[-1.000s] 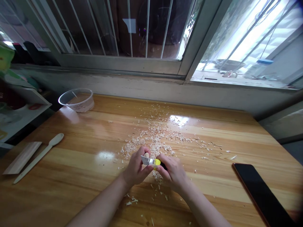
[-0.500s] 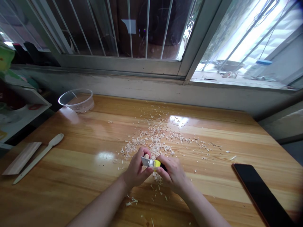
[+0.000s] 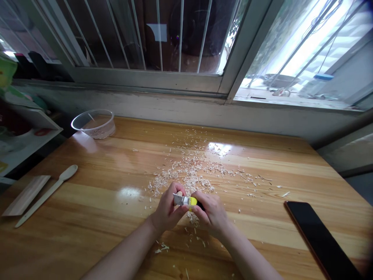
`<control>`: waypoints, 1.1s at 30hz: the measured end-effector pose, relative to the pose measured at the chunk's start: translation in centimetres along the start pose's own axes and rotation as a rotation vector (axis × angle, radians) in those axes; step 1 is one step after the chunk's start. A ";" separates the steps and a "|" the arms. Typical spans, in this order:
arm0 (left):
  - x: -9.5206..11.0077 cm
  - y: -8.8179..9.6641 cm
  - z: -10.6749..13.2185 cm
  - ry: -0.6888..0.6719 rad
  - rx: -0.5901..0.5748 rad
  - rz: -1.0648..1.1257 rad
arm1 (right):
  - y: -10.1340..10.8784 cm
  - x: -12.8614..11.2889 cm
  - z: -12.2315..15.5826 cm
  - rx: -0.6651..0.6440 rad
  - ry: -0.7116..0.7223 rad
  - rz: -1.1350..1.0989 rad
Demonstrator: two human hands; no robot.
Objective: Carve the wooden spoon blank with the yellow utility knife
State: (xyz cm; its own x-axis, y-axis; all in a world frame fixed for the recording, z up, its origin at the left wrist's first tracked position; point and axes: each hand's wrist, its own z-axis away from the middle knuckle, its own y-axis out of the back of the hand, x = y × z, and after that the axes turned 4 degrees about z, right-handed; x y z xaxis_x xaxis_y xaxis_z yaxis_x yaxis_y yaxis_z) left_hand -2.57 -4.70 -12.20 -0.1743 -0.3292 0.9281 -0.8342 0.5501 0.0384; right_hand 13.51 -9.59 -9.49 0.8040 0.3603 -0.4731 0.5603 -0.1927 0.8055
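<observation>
My right hand (image 3: 212, 212) is closed round the yellow and black handle of a utility knife (image 3: 192, 202). Its short metal blade points left, against a small piece of wood (image 3: 180, 193) that my left hand (image 3: 169, 208) grips. Only the pale rounded end of that piece shows; fingers hide the rest. My left thumb reaches to the knife near its yellow part. Pale wood shavings (image 3: 192, 177) lie scattered on the table just beyond and beneath both hands.
A wooden spoon (image 3: 46, 196) and a flat wood strip (image 3: 26, 195) lie at the left of the table (image 3: 101, 233). Behind them stands a clear plastic bowl (image 3: 100, 130). A dark phone (image 3: 320, 237) rests at the right. A barred window (image 3: 151, 77) rises behind the table.
Hardly anything differs: both hands keep their grips on the knife and the wood in nearly the same place. The view has shifted very slightly.
</observation>
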 end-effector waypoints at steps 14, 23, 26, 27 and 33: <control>0.1 -0.5 0.5 0.076 0.008 0.106 | 0.0 0.7 0.1 0.011 0.015 0.020; 1.4 -0.6 0.3 0.180 0.016 0.248 | 0.4 2.1 0.0 0.026 -0.057 0.047; 0.7 -0.8 0.3 0.218 0.014 0.380 | 0.4 2.4 0.1 0.046 -0.095 0.059; 0.4 -0.9 0.3 0.235 0.014 0.434 | 0.3 2.5 0.1 0.054 -0.108 0.066; -0.3 -1.7 -0.8 0.433 0.000 0.805 | 0.3 4.0 0.3 0.124 -0.175 0.161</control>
State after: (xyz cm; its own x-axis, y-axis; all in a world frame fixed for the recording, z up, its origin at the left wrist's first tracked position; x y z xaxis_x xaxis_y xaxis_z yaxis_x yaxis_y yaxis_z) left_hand -0.67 -4.90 -12.27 -0.4915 0.4707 0.7327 -0.5458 0.4892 -0.6803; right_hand 16.96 -8.48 -11.28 0.9010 0.1548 -0.4052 0.4335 -0.3492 0.8307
